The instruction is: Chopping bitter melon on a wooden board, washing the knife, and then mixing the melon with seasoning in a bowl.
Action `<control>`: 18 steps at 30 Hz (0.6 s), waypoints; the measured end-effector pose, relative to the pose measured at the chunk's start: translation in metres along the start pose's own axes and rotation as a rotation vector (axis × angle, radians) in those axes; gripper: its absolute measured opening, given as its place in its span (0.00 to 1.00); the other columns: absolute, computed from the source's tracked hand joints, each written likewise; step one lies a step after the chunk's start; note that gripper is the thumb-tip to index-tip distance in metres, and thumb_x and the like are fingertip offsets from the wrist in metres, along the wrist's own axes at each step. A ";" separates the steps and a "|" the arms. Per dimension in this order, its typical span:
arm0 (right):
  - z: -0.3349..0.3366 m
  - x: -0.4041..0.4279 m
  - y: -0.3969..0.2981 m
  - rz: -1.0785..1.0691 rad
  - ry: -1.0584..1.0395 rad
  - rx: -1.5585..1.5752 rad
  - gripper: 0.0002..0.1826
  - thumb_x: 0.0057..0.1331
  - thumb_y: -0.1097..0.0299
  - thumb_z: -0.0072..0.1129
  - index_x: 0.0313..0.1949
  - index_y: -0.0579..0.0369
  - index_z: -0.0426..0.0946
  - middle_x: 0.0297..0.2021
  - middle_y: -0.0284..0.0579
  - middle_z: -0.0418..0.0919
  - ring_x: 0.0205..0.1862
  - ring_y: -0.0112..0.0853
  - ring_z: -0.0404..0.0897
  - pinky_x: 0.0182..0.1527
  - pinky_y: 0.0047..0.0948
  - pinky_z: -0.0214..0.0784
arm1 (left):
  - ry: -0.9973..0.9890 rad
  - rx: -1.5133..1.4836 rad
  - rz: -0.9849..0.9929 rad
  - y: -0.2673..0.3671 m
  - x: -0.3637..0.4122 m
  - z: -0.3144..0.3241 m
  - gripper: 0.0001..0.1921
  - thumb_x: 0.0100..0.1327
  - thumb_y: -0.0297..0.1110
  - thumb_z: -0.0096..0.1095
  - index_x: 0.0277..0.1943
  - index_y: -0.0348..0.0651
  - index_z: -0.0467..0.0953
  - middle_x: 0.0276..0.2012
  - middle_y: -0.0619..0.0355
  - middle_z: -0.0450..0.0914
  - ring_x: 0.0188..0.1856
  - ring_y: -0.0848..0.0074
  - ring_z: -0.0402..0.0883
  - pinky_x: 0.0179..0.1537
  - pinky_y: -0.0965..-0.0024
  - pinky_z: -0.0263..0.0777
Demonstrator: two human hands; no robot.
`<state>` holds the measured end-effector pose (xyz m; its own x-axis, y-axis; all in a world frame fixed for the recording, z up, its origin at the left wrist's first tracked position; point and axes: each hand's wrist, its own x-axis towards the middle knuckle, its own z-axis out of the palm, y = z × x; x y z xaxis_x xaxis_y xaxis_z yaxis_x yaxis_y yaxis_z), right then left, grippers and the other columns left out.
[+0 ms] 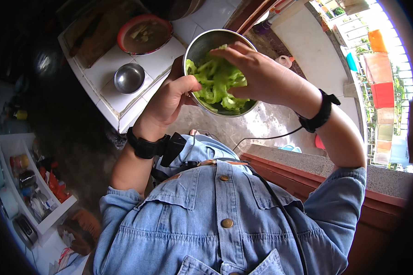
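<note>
A large metal bowl (223,31) with cut green vegetable pieces (220,84) in it is held up in front of me. My left hand (175,94) grips its left rim, the thumb over the edge. From the right, my right hand (253,74) reaches over the bowl with fingers spread, at the greens; whether the fingertips hold any piece cannot be told. On the white tiled counter (108,87) to the left stands a small metal bowl (129,78). Behind that is a red-rimmed basin (122,34) with liquid and pale pieces in it.
A dark pot (179,8) stands at the counter's back. White shelves (51,215) with jars and packets are at the lower left. A red-brown ledge (282,175) runs along my right side. A black cable (266,138) runs from the right wristband.
</note>
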<state>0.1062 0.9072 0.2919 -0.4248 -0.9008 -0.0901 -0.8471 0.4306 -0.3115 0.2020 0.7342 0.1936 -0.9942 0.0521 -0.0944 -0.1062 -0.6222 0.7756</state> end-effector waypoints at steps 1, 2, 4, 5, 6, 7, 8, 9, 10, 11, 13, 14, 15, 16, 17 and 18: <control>-0.001 -0.003 0.003 0.000 0.001 -0.002 0.38 0.49 0.74 0.64 0.62 0.57 0.62 0.51 0.56 0.70 0.53 0.47 0.74 0.56 0.37 0.70 | -0.001 0.000 0.002 -0.002 0.000 -0.003 0.31 0.52 0.28 0.53 0.62 0.35 0.62 0.48 0.52 0.76 0.41 0.75 0.82 0.33 0.76 0.82; -0.002 -0.006 0.008 -0.065 -0.001 -0.016 0.39 0.50 0.73 0.63 0.63 0.56 0.61 0.55 0.57 0.69 0.56 0.45 0.73 0.58 0.36 0.68 | 0.006 0.007 0.000 -0.004 0.001 -0.006 0.31 0.52 0.28 0.53 0.62 0.35 0.61 0.48 0.51 0.76 0.42 0.74 0.82 0.34 0.75 0.82; -0.007 -0.010 0.004 -0.094 0.070 -0.039 0.32 0.53 0.73 0.61 0.60 0.55 0.67 0.56 0.57 0.72 0.55 0.42 0.76 0.57 0.33 0.70 | 0.013 0.014 -0.002 -0.004 0.000 -0.006 0.31 0.52 0.27 0.53 0.62 0.35 0.61 0.48 0.51 0.76 0.42 0.73 0.82 0.36 0.74 0.82; -0.009 -0.010 0.005 -0.094 0.069 -0.040 0.32 0.53 0.73 0.61 0.60 0.55 0.67 0.56 0.57 0.72 0.55 0.42 0.76 0.57 0.33 0.70 | 0.016 -0.010 0.006 -0.002 -0.001 -0.004 0.32 0.52 0.27 0.53 0.63 0.36 0.60 0.50 0.50 0.75 0.44 0.72 0.82 0.37 0.73 0.82; -0.011 -0.010 0.008 0.048 0.121 0.068 0.28 0.54 0.74 0.60 0.57 0.56 0.70 0.51 0.57 0.76 0.50 0.42 0.79 0.53 0.33 0.73 | 0.016 -0.032 0.012 -0.001 -0.001 -0.002 0.33 0.52 0.26 0.53 0.64 0.37 0.59 0.51 0.50 0.75 0.45 0.71 0.82 0.39 0.72 0.82; -0.012 -0.010 0.010 0.189 0.172 0.176 0.24 0.55 0.74 0.59 0.54 0.57 0.74 0.46 0.56 0.79 0.46 0.43 0.81 0.49 0.32 0.76 | 0.013 -0.031 0.012 -0.003 -0.002 -0.001 0.33 0.52 0.26 0.53 0.64 0.37 0.59 0.51 0.50 0.75 0.45 0.71 0.82 0.39 0.72 0.82; -0.006 -0.010 0.014 0.162 0.292 0.166 0.16 0.57 0.75 0.57 0.47 0.59 0.77 0.37 0.55 0.82 0.37 0.42 0.84 0.40 0.32 0.78 | 0.034 -0.043 0.051 -0.004 -0.002 0.000 0.33 0.52 0.26 0.52 0.64 0.37 0.58 0.53 0.49 0.74 0.47 0.70 0.81 0.39 0.71 0.82; -0.002 -0.010 0.014 0.163 0.295 0.166 0.16 0.57 0.75 0.57 0.47 0.59 0.77 0.37 0.55 0.82 0.37 0.42 0.84 0.40 0.32 0.78 | 0.054 -0.052 0.091 -0.005 -0.002 0.001 0.33 0.52 0.26 0.52 0.65 0.38 0.57 0.54 0.49 0.73 0.48 0.69 0.81 0.40 0.71 0.82; 0.002 -0.010 0.013 0.190 0.324 0.114 0.15 0.57 0.74 0.57 0.45 0.59 0.77 0.36 0.55 0.81 0.36 0.42 0.83 0.40 0.33 0.78 | 0.029 -0.030 0.077 -0.006 -0.002 -0.003 0.37 0.50 0.24 0.53 0.66 0.39 0.54 0.57 0.50 0.70 0.54 0.68 0.76 0.47 0.68 0.79; 0.008 -0.010 0.012 0.218 0.353 0.063 0.14 0.58 0.72 0.57 0.44 0.60 0.77 0.35 0.55 0.81 0.34 0.42 0.83 0.39 0.34 0.78 | 0.029 -0.027 0.076 -0.010 -0.002 -0.002 0.37 0.50 0.24 0.53 0.66 0.39 0.54 0.57 0.50 0.70 0.54 0.68 0.76 0.47 0.68 0.79; 0.021 -0.006 0.002 0.343 0.222 0.073 0.21 0.58 0.67 0.59 0.47 0.68 0.72 0.38 0.58 0.78 0.37 0.47 0.81 0.41 0.38 0.76 | 0.023 -0.015 0.237 -0.019 -0.001 0.002 0.41 0.47 0.22 0.57 0.67 0.40 0.53 0.58 0.51 0.68 0.59 0.68 0.71 0.57 0.66 0.72; 0.032 -0.005 0.002 0.291 0.258 0.047 0.24 0.58 0.67 0.59 0.50 0.68 0.70 0.40 0.60 0.77 0.39 0.48 0.80 0.43 0.38 0.75 | 0.028 -0.047 0.222 -0.020 -0.003 0.005 0.44 0.44 0.21 0.60 0.68 0.42 0.52 0.59 0.53 0.66 0.62 0.68 0.67 0.62 0.66 0.65; 0.043 -0.004 0.003 0.240 0.292 0.020 0.27 0.57 0.66 0.59 0.54 0.69 0.67 0.42 0.61 0.76 0.41 0.48 0.79 0.45 0.39 0.74 | 0.025 -0.044 0.217 -0.022 -0.002 0.005 0.44 0.44 0.21 0.60 0.68 0.42 0.52 0.59 0.53 0.66 0.62 0.68 0.67 0.62 0.66 0.65; 0.047 -0.004 0.003 0.142 0.295 0.095 0.31 0.58 0.66 0.58 0.59 0.67 0.63 0.45 0.61 0.75 0.45 0.48 0.78 0.48 0.39 0.72 | 0.019 -0.047 0.194 -0.025 -0.002 0.004 0.44 0.44 0.21 0.61 0.68 0.42 0.52 0.59 0.53 0.66 0.61 0.68 0.68 0.61 0.67 0.66; 0.050 -0.004 0.001 0.099 0.291 0.222 0.29 0.58 0.68 0.57 0.58 0.64 0.66 0.47 0.61 0.75 0.46 0.49 0.78 0.51 0.38 0.71 | 0.013 -0.049 0.168 -0.027 -0.001 0.004 0.44 0.43 0.21 0.61 0.68 0.43 0.52 0.59 0.54 0.67 0.61 0.69 0.68 0.60 0.67 0.67; 0.053 -0.006 0.000 0.053 0.293 0.198 0.27 0.59 0.70 0.56 0.59 0.58 0.66 0.51 0.59 0.74 0.49 0.49 0.77 0.53 0.39 0.70 | 0.034 -0.068 0.120 -0.025 -0.002 0.005 0.44 0.44 0.21 0.60 0.67 0.43 0.53 0.58 0.54 0.68 0.60 0.69 0.69 0.59 0.67 0.68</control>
<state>0.1255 0.9098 0.2419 -0.5643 -0.8109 0.1553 -0.7555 0.4312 -0.4933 0.2069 0.7535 0.1780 -0.9983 -0.0517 -0.0260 0.0157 -0.6738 0.7388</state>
